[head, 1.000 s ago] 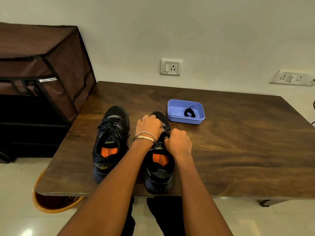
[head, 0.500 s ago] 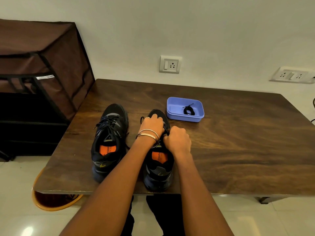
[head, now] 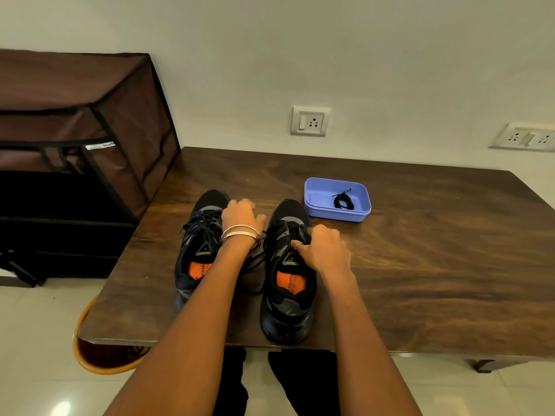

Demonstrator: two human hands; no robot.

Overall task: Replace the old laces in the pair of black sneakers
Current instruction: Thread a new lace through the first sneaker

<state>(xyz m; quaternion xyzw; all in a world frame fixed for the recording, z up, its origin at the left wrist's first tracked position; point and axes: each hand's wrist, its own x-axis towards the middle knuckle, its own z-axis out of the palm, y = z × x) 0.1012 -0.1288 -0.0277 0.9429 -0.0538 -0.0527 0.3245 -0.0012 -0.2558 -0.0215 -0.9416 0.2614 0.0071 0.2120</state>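
Note:
Two black sneakers with orange insoles stand side by side on the wooden table (head: 420,265), toes pointing away from me. My left hand (head: 240,216) hovers with curled fingers over the laced left sneaker (head: 192,253), just beside the gap between the shoes. A loose black lace (head: 255,265) runs from the right sneaker (head: 285,310) under that wrist and onto the table. My right hand (head: 324,250) grips the right sneaker at its lace area, fingers curled. A coiled black lace (head: 344,202) lies in the blue tray (head: 318,196) beyond the right shoe.
A brown fabric cabinet (head: 75,94) stands against the table's left side. An orange basin (head: 90,358) sits on the floor under the near left corner. Wall sockets (head: 309,121) are mounted behind the table. My legs are below the front edge.
My left hand has moved left, off the right sneaker and over the left one, drawing a lace strand out sideways. My right hand stays on the right sneaker.

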